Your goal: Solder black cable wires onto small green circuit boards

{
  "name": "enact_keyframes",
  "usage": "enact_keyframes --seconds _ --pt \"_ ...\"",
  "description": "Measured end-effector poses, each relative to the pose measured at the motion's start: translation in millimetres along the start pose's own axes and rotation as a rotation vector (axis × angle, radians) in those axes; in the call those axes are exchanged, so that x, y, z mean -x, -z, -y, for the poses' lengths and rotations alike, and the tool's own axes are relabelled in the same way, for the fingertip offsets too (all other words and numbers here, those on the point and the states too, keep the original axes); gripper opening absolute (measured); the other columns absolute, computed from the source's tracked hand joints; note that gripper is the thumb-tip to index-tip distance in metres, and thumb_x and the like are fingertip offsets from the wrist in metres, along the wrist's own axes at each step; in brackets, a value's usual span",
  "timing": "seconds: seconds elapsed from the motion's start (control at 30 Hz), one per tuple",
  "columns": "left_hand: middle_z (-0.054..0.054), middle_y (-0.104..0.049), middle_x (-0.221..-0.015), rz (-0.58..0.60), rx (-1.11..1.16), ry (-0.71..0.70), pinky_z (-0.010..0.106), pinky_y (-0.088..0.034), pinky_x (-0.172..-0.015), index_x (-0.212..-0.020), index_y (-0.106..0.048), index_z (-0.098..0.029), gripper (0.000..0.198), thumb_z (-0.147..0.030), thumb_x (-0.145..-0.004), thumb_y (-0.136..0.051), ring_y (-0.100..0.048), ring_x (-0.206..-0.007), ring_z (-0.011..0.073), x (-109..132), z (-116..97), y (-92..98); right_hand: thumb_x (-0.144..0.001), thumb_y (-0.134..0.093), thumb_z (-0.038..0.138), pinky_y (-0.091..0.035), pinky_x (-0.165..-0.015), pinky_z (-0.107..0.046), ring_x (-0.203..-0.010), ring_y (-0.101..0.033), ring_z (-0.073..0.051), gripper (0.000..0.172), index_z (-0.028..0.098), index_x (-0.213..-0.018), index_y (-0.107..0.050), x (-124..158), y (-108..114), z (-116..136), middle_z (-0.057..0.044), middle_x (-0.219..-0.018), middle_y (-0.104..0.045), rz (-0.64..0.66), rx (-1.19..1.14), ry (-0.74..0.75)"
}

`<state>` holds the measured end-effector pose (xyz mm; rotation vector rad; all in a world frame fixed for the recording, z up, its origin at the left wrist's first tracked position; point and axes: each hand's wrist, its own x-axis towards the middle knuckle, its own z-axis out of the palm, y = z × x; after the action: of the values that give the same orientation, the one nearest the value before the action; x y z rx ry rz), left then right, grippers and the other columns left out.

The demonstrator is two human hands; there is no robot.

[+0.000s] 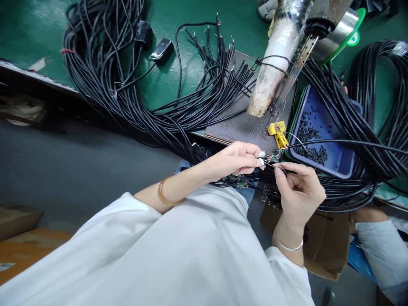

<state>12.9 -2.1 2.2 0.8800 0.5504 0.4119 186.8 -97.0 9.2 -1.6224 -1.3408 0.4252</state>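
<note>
My left hand (242,158) is closed in a pinch, with white wrapping on its fingertips. It grips a thin black cable end beside a small green circuit board (274,156) with fine coloured wires. Close on its right, my right hand (298,185) pinches a thin wire (282,168) between thumb and forefinger. A black cable (331,141) runs in from the right to a yellow clip (279,134), where its coloured wire ends come out near the board. Above the clip, a soldering iron (291,78) points downward. More small boards (241,182) lie with cables below my left hand.
A white fume tube (269,85) hangs beside the iron, before a solder spool (342,36). The blue tray (346,165) holds many small black pieces. Bundles of black cable (105,85) lie on the green table (191,10). Another person's sleeve (379,250) shows at lower right, near a cardboard box (331,242).
</note>
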Motion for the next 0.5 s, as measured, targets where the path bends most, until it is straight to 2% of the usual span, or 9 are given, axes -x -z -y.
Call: enact_keyframes --seconds 0.17,0.27,0.37,0.47,0.5 --pt "-0.008 -0.041 -0.049 0.012 0.008 -0.002 0.018 -0.012 -0.041 -0.078 -0.056 -0.014 0.017 -0.027 -0.086 -0.064 -0.026 -0.041 0.0020 0.0 -0.4 0.1 -0.086 -0.073 0.024 -0.025 -0.045 -0.025 -0.046 -0.033 -0.004 0.008 0.022 -0.094 -0.072 0.0 -1.1 0.1 0.002 -0.078 -0.069 0.027 -0.011 -0.014" --pt "-0.008 -0.042 -0.049 0.022 0.005 -0.005 0.018 -0.012 -0.041 -0.079 -0.056 -0.014 0.019 -0.029 -0.085 -0.066 -0.027 -0.042 0.0024 -0.5 0.6 -0.2 -0.088 -0.072 0.026 -0.025 -0.045 -0.025 -0.046 -0.032 -0.005 0.007 0.022 -0.094 -0.072 0.4 -4.2 -0.4 0.005 -0.067 -0.061 0.052 0.028 0.010" --pt "-0.009 -0.040 -0.051 0.031 0.010 -0.004 0.018 -0.014 -0.042 -0.078 -0.055 -0.014 0.022 -0.031 -0.082 -0.070 -0.029 -0.043 0.0024 -0.5 2.0 -0.5 -0.089 -0.070 0.023 -0.030 -0.047 -0.025 -0.046 -0.033 -0.006 0.009 0.025 -0.097 -0.072 2.0 -7.8 -1.1 0.007 -0.062 -0.055 0.062 0.139 0.143" --pt "-0.009 -0.037 -0.054 0.072 -0.005 0.012 0.018 -0.013 -0.042 -0.079 -0.056 -0.013 0.021 -0.030 -0.083 -0.067 -0.025 -0.045 0.0024 1.0 2.0 -0.8 -0.089 -0.071 0.020 -0.038 -0.052 -0.025 -0.047 -0.042 -0.006 0.015 0.029 -0.100 -0.073 3.2 -1.4 -0.4 0.006 -0.063 -0.060 0.052 0.283 0.349" --pt "-0.009 -0.036 -0.054 0.088 -0.017 0.027 0.018 -0.013 -0.042 -0.081 -0.057 -0.012 0.020 -0.031 -0.085 -0.066 -0.024 -0.045 0.0026 1.9 1.4 -0.8 -0.089 -0.071 0.020 -0.040 -0.053 -0.025 -0.049 -0.046 -0.007 0.017 0.030 -0.102 -0.073 2.7 4.2 0.1 0.005 -0.065 -0.062 0.036 0.311 0.368"
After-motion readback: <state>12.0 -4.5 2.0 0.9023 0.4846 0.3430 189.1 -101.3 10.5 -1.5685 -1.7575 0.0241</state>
